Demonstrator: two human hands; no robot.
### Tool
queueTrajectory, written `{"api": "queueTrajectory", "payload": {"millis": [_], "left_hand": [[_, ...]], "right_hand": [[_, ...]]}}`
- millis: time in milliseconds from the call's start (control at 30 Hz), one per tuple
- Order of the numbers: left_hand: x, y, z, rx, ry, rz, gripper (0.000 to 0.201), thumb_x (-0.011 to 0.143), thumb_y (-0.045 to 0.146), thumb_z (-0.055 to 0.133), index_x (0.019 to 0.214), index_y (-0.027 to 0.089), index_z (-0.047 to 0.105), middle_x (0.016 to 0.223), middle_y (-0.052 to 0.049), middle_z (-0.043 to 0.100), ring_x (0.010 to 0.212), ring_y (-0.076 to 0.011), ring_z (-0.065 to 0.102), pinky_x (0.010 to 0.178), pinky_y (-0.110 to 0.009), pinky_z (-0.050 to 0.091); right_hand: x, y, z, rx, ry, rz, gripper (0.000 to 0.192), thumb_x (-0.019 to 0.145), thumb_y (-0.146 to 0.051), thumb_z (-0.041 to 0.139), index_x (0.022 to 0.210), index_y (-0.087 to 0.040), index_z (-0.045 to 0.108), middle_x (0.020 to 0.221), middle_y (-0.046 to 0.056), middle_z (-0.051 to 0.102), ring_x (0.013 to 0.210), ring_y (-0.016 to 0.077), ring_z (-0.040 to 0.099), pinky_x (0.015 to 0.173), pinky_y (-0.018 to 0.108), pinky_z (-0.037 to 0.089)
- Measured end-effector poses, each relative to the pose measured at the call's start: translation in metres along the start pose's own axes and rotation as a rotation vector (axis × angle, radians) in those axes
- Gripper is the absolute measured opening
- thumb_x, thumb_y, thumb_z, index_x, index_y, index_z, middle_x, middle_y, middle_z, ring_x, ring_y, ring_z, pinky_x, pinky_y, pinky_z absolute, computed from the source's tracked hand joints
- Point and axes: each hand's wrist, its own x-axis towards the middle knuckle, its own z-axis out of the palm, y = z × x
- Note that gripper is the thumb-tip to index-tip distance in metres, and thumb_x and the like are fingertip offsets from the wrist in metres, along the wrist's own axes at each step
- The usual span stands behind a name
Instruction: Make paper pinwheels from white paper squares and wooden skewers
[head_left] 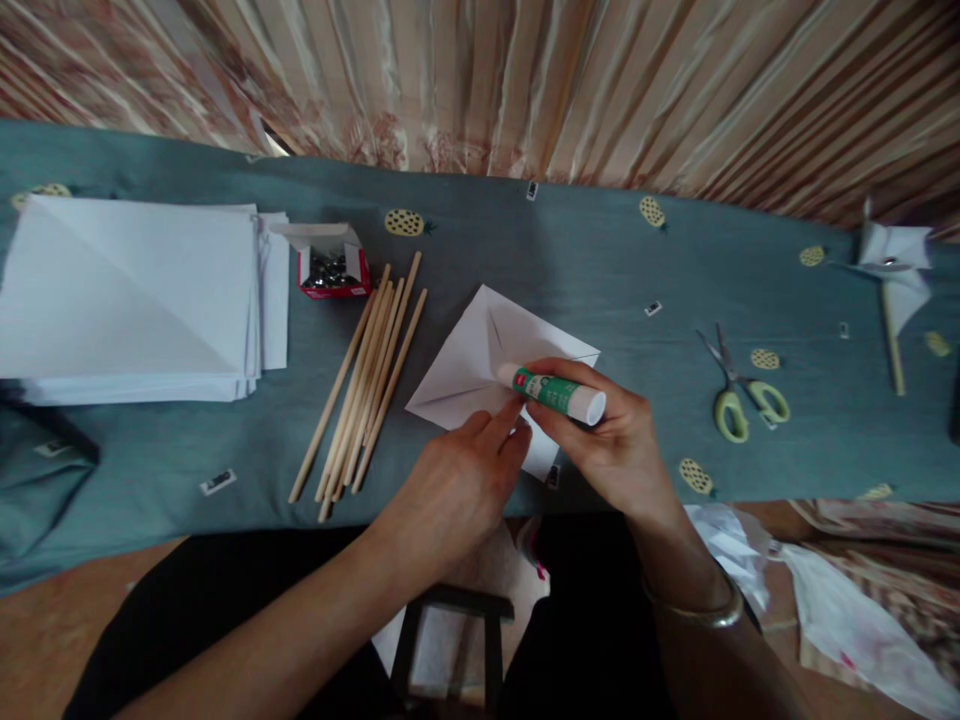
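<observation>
— While the right hand (611, 440) closes its grip on the glue stick (559, 393), where's the tip?

— On the folded paper (491, 365), long axis slanting leftward from the palm. Left hand (457, 480), fingers loosely bent, presses the paper's near edge, just beside the tip.

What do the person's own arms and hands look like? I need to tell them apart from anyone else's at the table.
Both forearms are bare, with no sleeves showing. The right hand has a thin metallic bangle at the wrist. The left hand wears no ring, watch or glove that can be seen.
</observation>
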Motion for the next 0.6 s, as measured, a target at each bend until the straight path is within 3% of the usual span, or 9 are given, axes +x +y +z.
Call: {"api": "queueTrajectory", "payload": {"millis": [133, 267, 367, 600], "left_hand": [[0.0, -0.003, -0.005, -0.025, 0.066, 0.008, 0.023, 0.088, 0.005, 0.047, 0.105, 0.009, 0.062, 0.122, -0.015, 0.065, 0.1, -0.0246, 0.066, 0.08, -0.038, 0.061], [0.0, -0.016, -0.013, -0.001, 0.22, -0.02, 0.025, 0.088, 0.005, 0.044, 0.105, 0.009, 0.062, 0.119, -0.016, 0.066, 0.104, -0.0259, 0.066, 0.085, -0.041, 0.06], [0.001, -0.028, -0.014, 0.047, 0.211, -0.069, 0.029, 0.087, 0.005, 0.046, 0.112, 0.009, 0.06, 0.13, -0.019, 0.061, 0.114, -0.0286, 0.063, 0.09, -0.045, 0.058], [0.002, -0.032, -0.011, 0.096, 0.16, -0.096, 0.022, 0.088, 0.008, 0.05, 0.106, 0.008, 0.063, 0.131, -0.019, 0.062, 0.11, -0.0295, 0.065, 0.088, -0.044, 0.059]], "right_hand": [[0.002, 0.0, 0.0, 0.018, 0.037, -0.007, 0.026, 0.081, -0.018, 0.071, 0.105, -0.026, 0.069, 0.106, -0.001, 0.075, 0.093, 0.0161, 0.071, 0.086, 0.029, 0.056], [0.004, 0.0, 0.0, -0.054, 0.054, -0.038, 0.025, 0.081, -0.023, 0.072, 0.106, -0.025, 0.068, 0.106, 0.001, 0.075, 0.097, 0.0177, 0.07, 0.088, 0.032, 0.055], [0.006, 0.001, 0.0, -0.071, 0.074, -0.013, 0.024, 0.081, -0.028, 0.073, 0.104, -0.024, 0.068, 0.102, 0.002, 0.075, 0.094, 0.0189, 0.07, 0.086, 0.034, 0.056], [0.011, 0.005, 0.003, 0.024, 0.167, 0.041, 0.019, 0.083, -0.035, 0.071, 0.096, -0.023, 0.068, 0.093, 0.003, 0.075, 0.085, 0.0196, 0.072, 0.08, 0.036, 0.058]]}}
